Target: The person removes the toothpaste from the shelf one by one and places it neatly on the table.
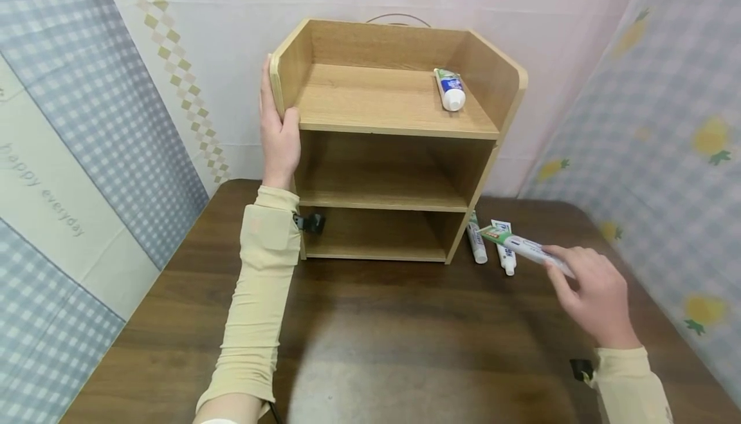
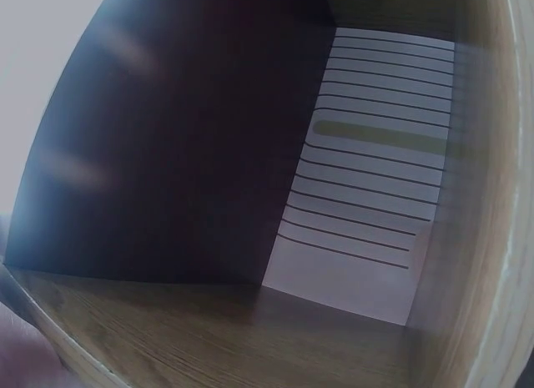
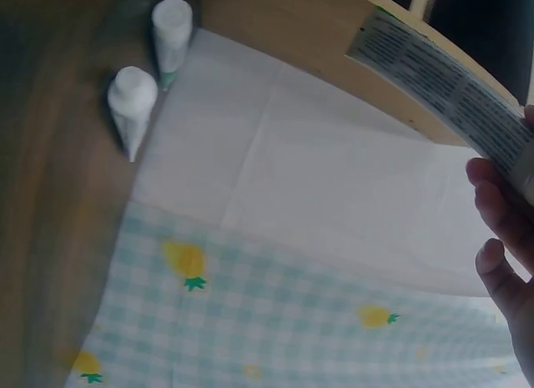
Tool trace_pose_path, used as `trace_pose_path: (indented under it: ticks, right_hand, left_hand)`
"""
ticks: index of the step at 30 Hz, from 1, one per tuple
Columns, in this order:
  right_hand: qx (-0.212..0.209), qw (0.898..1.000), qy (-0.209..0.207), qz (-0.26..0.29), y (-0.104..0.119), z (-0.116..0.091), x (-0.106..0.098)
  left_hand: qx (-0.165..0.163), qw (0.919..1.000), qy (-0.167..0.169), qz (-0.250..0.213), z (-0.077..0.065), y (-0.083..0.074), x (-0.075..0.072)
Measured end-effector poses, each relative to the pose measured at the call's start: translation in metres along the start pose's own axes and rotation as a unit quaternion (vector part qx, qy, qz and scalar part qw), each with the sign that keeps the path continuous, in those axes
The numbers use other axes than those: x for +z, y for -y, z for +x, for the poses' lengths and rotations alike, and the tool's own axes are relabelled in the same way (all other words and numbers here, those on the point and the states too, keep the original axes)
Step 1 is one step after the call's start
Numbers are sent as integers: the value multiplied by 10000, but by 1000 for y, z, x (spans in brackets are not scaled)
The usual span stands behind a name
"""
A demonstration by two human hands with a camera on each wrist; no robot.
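Observation:
A small wooden desktop shelf (image 1: 376,170) with three levels stands on the table. My left hand (image 1: 280,134) grips its left side panel, fingers along the outside and thumb at the front edge. In my right hand (image 1: 596,289) is a green-and-white toothpaste tube (image 1: 523,247), pinched near one end and held above the table, right of the shelf. Its printed back shows in the right wrist view, near my fingers (image 3: 492,200). Two more toothpaste tubes, one (image 1: 477,240) beside the shelf and another (image 1: 505,250) further right, lie below it. A blue-and-white toothpaste tube (image 1: 450,91) lies on the top level.
The dark wooden table (image 1: 370,334) carries the shelf. Behind it hangs a pale cloth (image 1: 243,76), with checked cloths at the left (image 1: 64,218) and right (image 1: 654,154). In the left wrist view, the shelf's inside wall (image 2: 476,196) fills the right side.

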State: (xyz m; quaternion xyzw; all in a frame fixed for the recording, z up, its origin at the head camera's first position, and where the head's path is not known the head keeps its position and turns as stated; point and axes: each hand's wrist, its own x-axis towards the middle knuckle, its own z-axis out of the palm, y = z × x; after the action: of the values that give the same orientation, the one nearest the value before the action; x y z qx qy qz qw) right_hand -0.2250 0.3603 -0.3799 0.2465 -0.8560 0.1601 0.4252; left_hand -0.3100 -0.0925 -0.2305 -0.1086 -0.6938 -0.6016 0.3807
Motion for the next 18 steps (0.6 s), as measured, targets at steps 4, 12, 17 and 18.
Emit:
trace_pose_path:
  ticks: [4, 12, 17, 18]
  right_hand:
    - [21, 9997, 160, -203, -2, -3, 3]
    - [235, 9912, 1034, -795, -8, -13, 6]
    - [716, 9867, 1141, -905, -13, -22, 4]
    - [846, 9859, 1118, -913, -15, -23, 3]
  left_hand:
    - [2, 10000, 18, 37, 0, -1, 1]
    - [-38, 10000, -15, -78, 0, 2, 0]
    - [-49, 10000, -9, -62, 0, 2, -1]
    - [-46, 10000, -16, -65, 0, 2, -1]
